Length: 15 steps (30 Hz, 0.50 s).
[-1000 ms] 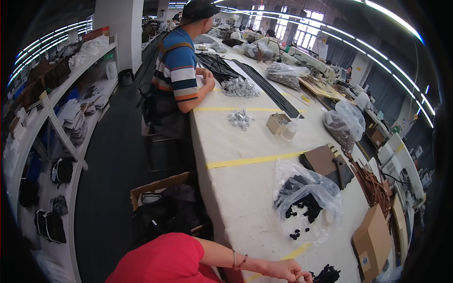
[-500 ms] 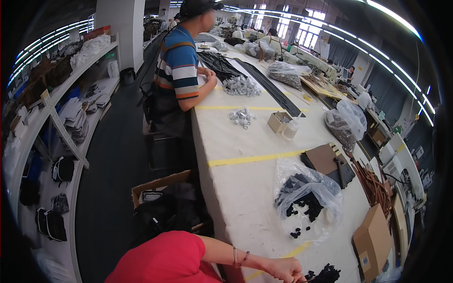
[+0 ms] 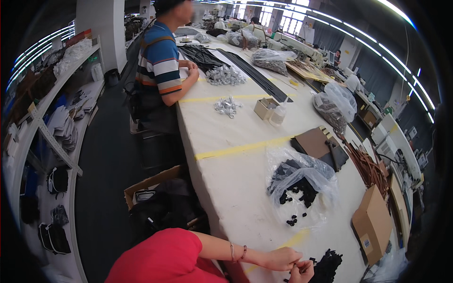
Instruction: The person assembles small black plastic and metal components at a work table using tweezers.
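1. At the bottom right of the frame, the left hand (image 3: 282, 258) and right hand (image 3: 302, 271) meet over the table (image 3: 226, 170), fingertips pinched on a tiny dark piece too small to identify.
2. A pile of black parts (image 3: 326, 266) lies just right of the hands.
3. These parts look light, hard and easily dropped; a fingertip pinch suits them.
4. Above, a clear bag (image 3: 299, 181) spills more.

Matt cloth table cover (image 3: 226, 179), glossy plastic bag (image 3: 302, 184)
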### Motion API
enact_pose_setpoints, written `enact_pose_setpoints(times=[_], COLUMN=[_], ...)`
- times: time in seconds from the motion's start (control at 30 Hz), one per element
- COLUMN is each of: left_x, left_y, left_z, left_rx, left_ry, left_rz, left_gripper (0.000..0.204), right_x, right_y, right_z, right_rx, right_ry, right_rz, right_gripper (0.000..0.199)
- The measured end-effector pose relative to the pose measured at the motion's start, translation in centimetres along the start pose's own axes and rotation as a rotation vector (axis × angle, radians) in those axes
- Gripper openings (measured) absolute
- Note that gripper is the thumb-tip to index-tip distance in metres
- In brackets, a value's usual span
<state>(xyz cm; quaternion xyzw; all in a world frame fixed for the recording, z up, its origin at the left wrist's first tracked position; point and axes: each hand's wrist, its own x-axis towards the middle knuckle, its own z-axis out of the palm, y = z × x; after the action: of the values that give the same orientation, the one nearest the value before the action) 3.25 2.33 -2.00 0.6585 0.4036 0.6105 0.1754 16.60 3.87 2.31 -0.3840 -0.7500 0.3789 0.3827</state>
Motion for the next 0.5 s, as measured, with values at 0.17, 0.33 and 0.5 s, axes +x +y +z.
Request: enact_pose_setpoints(times=[0.17,0.33,0.5], left_x=[2.0,2.3,2.0], left_y=[2.1,0.4,0.2], left_z=[-3.0,-3.7,-3.6], left_rx=[-0.573,-1.080,-1.232], left_ry=[-0.228,-0.097,-0.161], left_rz=[-0.821,-1.115,-1.178], left_gripper=[0.009,0.013,0.013], right_x=[0.4,1.2,-0.1], right_y=[-1.0,-0.3,0.5], right_z=[0.3,-0.9,-1.6], right_rx=[0.134,0.156,0.037], right_ry=[-0.085,-0.273,-0.278], right_rz=[0.229,0.313,0.243], right_gripper=[0.006,0.033,0.038])
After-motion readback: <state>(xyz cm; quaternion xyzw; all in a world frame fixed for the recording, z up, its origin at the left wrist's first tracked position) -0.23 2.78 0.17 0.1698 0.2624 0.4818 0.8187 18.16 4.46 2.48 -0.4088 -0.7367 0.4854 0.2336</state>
